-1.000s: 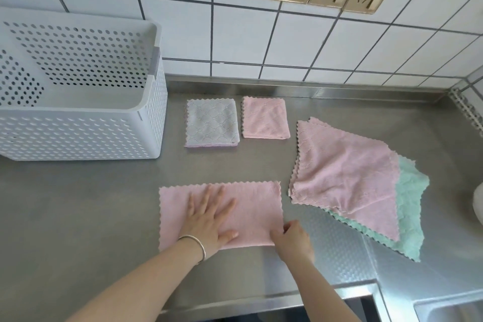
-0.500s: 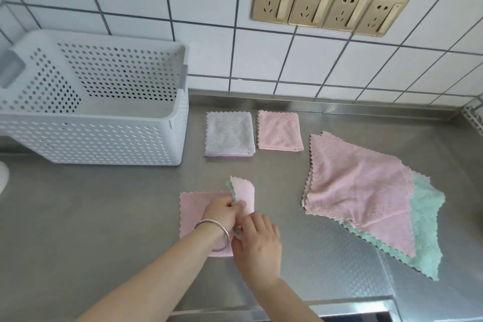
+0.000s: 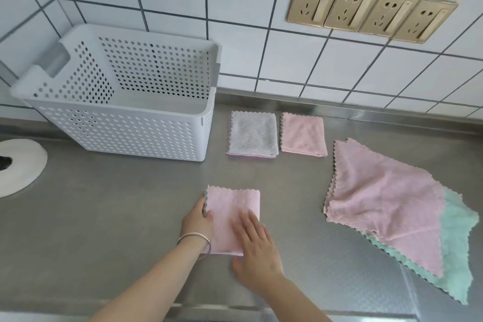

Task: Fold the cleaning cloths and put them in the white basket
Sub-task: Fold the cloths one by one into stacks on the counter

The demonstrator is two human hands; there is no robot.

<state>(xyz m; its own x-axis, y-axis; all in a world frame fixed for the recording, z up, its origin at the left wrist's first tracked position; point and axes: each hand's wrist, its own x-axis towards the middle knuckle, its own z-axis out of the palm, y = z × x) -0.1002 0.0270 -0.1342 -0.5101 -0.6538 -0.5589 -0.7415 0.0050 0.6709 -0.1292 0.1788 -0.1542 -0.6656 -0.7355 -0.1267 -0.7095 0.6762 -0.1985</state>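
A pink cloth [image 3: 232, 208], folded into a small square, lies on the steel counter in front of me. My left hand [image 3: 197, 219] pinches its left edge. My right hand [image 3: 257, 248] lies flat on its lower right part, fingers spread. The white perforated basket [image 3: 130, 133] stands at the back left with nothing visible inside. Next to the basket lie a folded grey cloth [image 3: 253, 134] and a folded pink cloth [image 3: 303, 134]. At the right sits a pile of unfolded cloths, a pink one [image 3: 386, 198] on top of a green one [image 3: 456, 256].
A white round object [image 3: 18, 165] sits at the left edge of the counter. Gold wall sockets [image 3: 371, 8] are on the tiled wall behind. The counter's front edge [image 3: 209, 311] runs just below my forearms.
The long pink cloth has been folded in half from right to left into a square. My right hand now presses it flat; my left hand holds its left edge. The view shifted right and up.
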